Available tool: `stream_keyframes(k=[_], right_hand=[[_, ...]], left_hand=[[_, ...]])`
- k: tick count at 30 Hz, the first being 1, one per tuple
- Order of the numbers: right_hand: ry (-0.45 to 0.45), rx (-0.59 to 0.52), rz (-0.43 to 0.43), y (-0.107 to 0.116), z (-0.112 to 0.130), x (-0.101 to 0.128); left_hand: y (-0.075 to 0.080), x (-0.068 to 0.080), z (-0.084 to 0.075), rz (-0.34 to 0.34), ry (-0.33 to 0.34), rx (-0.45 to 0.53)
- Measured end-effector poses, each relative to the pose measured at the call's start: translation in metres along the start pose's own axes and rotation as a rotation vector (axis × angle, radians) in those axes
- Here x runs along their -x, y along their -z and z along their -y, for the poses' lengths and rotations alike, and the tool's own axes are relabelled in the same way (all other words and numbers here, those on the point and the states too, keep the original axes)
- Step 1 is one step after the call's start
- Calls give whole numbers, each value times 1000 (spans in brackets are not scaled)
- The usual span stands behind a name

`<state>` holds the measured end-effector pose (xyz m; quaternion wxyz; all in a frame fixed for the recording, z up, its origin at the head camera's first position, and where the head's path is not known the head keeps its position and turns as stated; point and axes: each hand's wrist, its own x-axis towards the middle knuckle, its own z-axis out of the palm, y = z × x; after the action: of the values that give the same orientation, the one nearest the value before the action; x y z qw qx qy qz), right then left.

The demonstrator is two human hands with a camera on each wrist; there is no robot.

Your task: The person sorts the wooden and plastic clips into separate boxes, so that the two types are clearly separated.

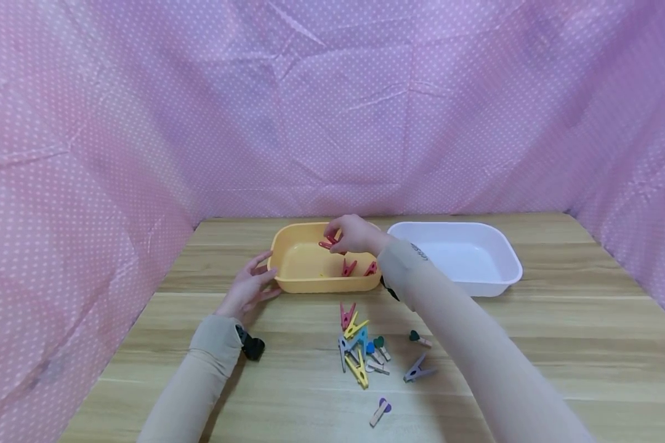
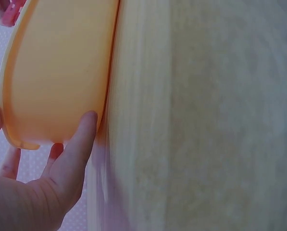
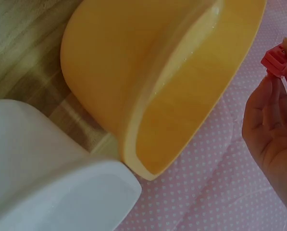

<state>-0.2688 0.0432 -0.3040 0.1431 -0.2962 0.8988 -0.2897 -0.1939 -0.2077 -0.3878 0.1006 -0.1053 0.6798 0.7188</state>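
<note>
My right hand (image 1: 357, 235) is above the yellow basin (image 1: 310, 285) and pinches a red clothespin (image 1: 325, 245) between thumb and fingers. In the right wrist view the red clothespin (image 3: 276, 61) shows at the fingertips, above the basin's rim. Two other red clothespins (image 1: 348, 267) lie inside the basin, toward its right end. At the basin's left end my left hand (image 1: 246, 289) rests against the wall with fingers spread. The left wrist view shows one finger of the left hand (image 2: 52, 187) lying straight along the basin's outer wall (image 2: 61, 72).
A white basin (image 1: 490, 287) stands right beside the yellow one. In front lie several clothespins: a red one (image 1: 346, 315), yellow ones (image 1: 358, 369), a blue one (image 1: 361, 337), grey ones (image 1: 417, 370) and small wooden ones (image 1: 379, 413). A pink dotted cloth (image 1: 332, 123) hangs behind the table.
</note>
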Motion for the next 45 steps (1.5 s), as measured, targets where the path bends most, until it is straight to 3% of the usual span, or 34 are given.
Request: stream_keyframes(k=[15, 23, 39, 45], right_hand=[[38, 115, -25, -18, -3, -10], [40, 97, -43, -15, -4, -5], [147, 28, -57, -8, 3, 18], [225, 13, -75, -6, 4, 34]], left_hand=[[1, -1, -1, -5, 0, -9], [-1, -3, -1, -2, -8, -7], [-1, 1, -1, -4, -6, 2], [-1, -1, -2, 11, -8, -1]])
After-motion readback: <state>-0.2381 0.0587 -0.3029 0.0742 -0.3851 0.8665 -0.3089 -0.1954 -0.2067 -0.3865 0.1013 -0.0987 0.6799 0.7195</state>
